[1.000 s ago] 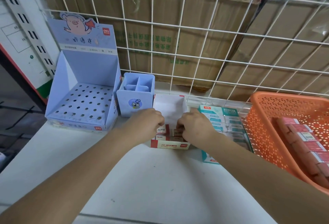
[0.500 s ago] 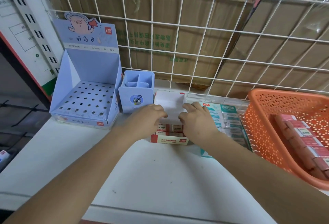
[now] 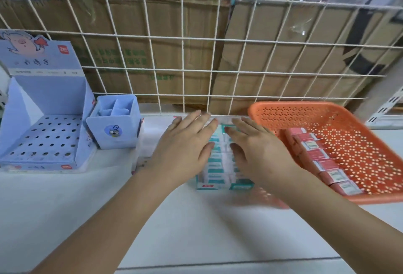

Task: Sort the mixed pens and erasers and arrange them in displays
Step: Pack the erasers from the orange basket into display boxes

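Observation:
My left hand [image 3: 185, 149] and my right hand [image 3: 259, 153] lie flat, fingers spread, over a teal-and-white eraser display box [image 3: 220, 164] on the white shelf. Rows of teal erasers show between the two hands. Left of that box stands a red-and-white eraser box [image 3: 150, 140], mostly hidden by my left hand and blurred. An orange perforated basket [image 3: 327, 112] at the right holds a row of red-wrapped erasers [image 3: 322, 160]. Neither hand holds anything.
A light-blue pen display stand with holes [image 3: 43, 134] sits at the far left, with a small blue divided pen cup [image 3: 115, 121] beside it. A white wire grid [image 3: 183, 71] backs the shelf, with cardboard boxes behind it. The shelf's front edge [image 3: 218, 262] runs below my forearms.
Both hands have moved right, from the red-and-white eraser box to over the teal eraser box, and their fingers have spread. The camera view has shifted right too.

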